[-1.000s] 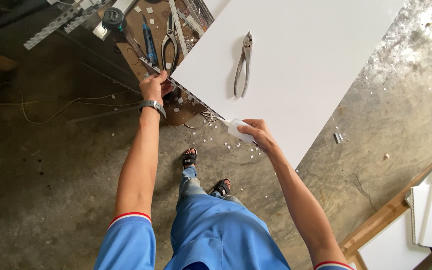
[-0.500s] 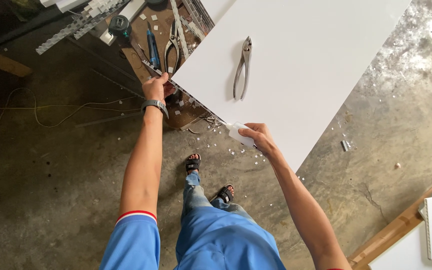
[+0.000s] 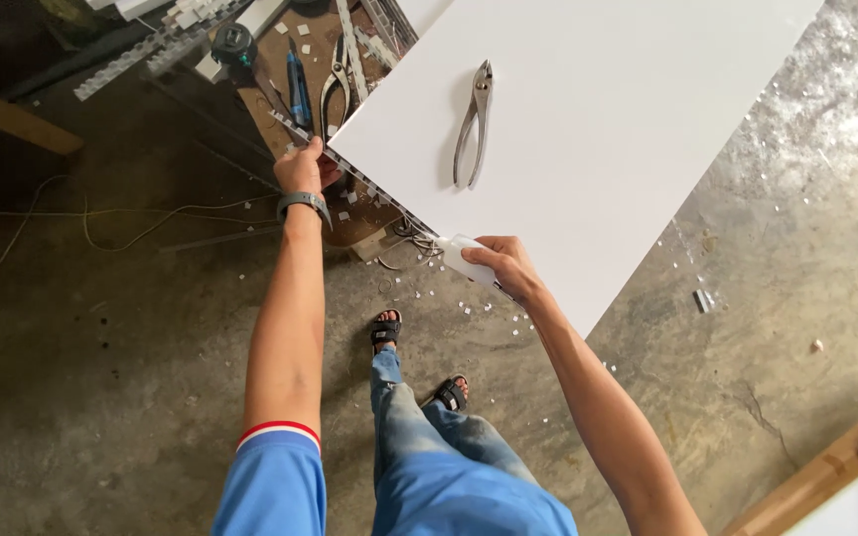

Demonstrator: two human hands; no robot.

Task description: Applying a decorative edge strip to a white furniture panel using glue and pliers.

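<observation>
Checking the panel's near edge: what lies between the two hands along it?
In the head view, only the white panel's bare cut edge runs from the left hand to the right hand, which grips a white piece.

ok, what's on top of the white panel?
Only a pair of metal pliers lies on the white panel. The right hand presses a white piece on its near edge. Whatever is underneath is hidden.

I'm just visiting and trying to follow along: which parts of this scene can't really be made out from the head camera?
- White panel: its far end is cut off by the top edge of the head view.
- What supports the panel: hidden beneath it.
- White piece in the right hand: mostly covered by the fingers; its kind is unclear.
- Left hand: its fingertips curl around the panel's edge, out of sight.
- White bits on the floor: too small to identify.
</observation>
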